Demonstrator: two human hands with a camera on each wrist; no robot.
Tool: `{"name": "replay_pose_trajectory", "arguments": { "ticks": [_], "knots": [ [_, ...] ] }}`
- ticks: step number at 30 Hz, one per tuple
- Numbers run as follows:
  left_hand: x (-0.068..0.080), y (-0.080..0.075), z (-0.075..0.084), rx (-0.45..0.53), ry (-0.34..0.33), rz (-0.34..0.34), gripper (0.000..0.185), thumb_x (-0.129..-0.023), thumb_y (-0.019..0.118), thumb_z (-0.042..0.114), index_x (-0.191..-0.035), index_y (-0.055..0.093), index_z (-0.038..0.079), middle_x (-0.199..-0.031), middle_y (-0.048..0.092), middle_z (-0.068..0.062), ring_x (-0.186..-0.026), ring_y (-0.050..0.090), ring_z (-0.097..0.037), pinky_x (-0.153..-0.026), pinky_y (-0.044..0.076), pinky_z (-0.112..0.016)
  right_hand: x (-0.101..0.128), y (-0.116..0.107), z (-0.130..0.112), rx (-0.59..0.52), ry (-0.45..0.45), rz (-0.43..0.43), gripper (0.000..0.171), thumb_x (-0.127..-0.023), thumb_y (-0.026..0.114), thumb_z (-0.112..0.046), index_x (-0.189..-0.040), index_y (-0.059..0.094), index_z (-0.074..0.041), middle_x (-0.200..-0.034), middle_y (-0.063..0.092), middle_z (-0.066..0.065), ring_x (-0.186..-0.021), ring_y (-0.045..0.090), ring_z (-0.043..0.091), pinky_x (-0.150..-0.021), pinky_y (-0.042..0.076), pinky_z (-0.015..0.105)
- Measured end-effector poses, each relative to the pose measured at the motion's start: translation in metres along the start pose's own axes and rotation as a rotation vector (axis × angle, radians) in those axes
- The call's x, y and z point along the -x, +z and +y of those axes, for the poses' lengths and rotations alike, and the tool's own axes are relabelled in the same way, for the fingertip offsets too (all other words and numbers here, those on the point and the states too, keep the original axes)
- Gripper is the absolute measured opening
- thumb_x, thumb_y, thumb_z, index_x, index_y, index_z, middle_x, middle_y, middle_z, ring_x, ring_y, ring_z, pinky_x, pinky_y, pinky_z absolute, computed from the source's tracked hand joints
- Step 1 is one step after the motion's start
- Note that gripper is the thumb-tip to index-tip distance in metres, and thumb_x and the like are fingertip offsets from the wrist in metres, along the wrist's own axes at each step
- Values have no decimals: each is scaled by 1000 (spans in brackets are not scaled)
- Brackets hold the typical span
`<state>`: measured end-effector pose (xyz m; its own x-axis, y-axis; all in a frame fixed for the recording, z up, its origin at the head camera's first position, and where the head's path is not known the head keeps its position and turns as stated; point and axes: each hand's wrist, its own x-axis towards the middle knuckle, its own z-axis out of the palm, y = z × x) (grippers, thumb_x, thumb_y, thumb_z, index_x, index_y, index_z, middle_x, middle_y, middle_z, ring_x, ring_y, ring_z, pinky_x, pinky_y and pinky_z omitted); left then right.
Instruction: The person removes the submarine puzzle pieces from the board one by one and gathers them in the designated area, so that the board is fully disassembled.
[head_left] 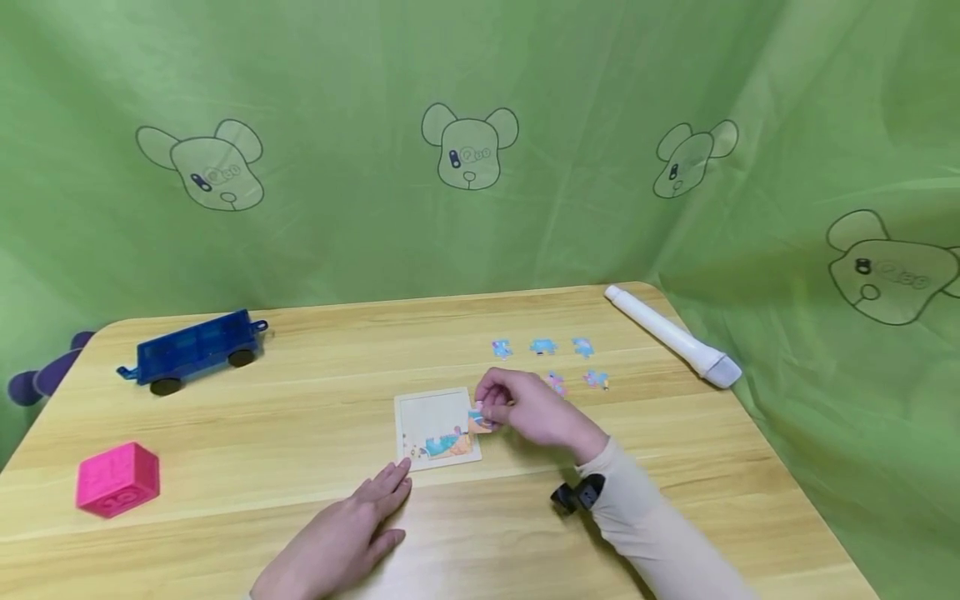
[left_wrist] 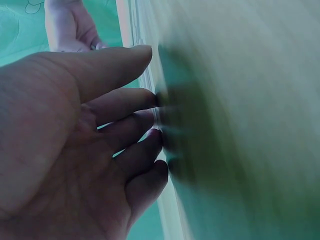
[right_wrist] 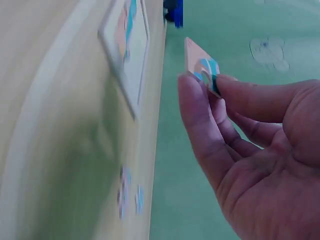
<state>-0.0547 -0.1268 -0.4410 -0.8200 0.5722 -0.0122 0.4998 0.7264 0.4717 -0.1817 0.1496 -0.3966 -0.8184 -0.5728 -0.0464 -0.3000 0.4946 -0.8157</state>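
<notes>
Puzzle piece (head_left: pixel 481 419) sits pinched between thumb and fingers of the right hand (head_left: pixel 525 408), centre of the head frame, at the right edge of the puzzle tray (head_left: pixel 435 412). Left hand (head_left: pixel 345 542) lies flat, fingers straight, on the table (head_left: pixel 300 417), fingertips at the tray's lower left corner. Loose pieces (head_left: pixel 551 358) lie right of centre. Blue wagon (head_left: pixel 191 350) upper left; pink cube (head_left: pixel 118 479) lower left; white pen (head_left: pixel 671 335) upper right.

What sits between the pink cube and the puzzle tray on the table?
Nothing: in the head view the tabletop between the pink cube and the puzzle tray is bare wood. The left hand lies nearer the camera, below that line.
</notes>
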Motion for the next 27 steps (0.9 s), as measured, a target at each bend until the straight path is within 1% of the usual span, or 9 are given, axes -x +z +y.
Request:
{"name": "replay_pose_trajectory", "arguments": {
  "ticks": [3,6,9,13,16,19,22,27],
  "knots": [
    [0,-1,1,12,-12,-6,55,-97,63,24,-143,47,-1,-156,32,-11,-139,35,-29,-105,40,-48,8,-12,10,-18,41,0,10,-91,60,8,-98,61,1,-83,61,9,-74,62,23,-68,56,33],
    [0,-1,1,26,-18,-8,55,-97,63,23,-143,47,-2,-156,32,-12,-140,34,-29,-106,39,-48,15,-21,24,-10,73,-2,11,-91,59,10,-97,61,2,-83,61,10,-74,61,23,-66,57,34],
    [0,-2,1,35,-20,-12,55,-97,63,23,-143,47,-2,-157,31,-12,-140,33,-29,-106,39,-48,19,-25,37,3,100,-11,14,-90,56,13,-96,61,2,-82,60,11,-73,60,23,-66,57,36],
    [0,-1,1,43,-20,-17,55,-97,63,23,-144,47,-2,-157,30,-11,-140,33,-28,-106,39,-49,20,-25,49,7,131,-18,19,-87,51,18,-95,60,2,-81,58,11,-71,60,23,-65,57,37],
    [0,-1,0,44,-22,-17,55,-97,62,23,-144,47,-1,-158,30,-10,-141,32,-28,-106,39,-48,18,-23,53,7,151,-20,19,-87,52,17,-94,60,1,-80,59,10,-70,60,22,-64,57,35],
    [0,-1,-1,43,-24,-15,55,-97,62,24,-144,47,-1,-158,30,-9,-141,32,-27,-106,39,-48,15,-20,54,39,155,-18,17,-88,55,15,-94,60,0,-79,59,8,-70,59,21,-63,56,33],
    [0,0,-1,45,-23,-14,55,-97,62,24,-144,47,-1,-158,30,-9,-141,32,-27,-106,39,-48,13,-19,53,98,151,-10,16,-88,59,12,-92,61,-3,-79,59,5,-73,56,18,-66,52,31],
    [0,0,-1,51,-29,-16,56,-97,62,24,-144,46,0,-158,29,-9,-141,31,-27,-107,38,-48,13,-19,50,193,171,19,12,-90,63,6,-93,63,-6,-82,60,1,-77,54,16,-72,48,32]
  ]
}}
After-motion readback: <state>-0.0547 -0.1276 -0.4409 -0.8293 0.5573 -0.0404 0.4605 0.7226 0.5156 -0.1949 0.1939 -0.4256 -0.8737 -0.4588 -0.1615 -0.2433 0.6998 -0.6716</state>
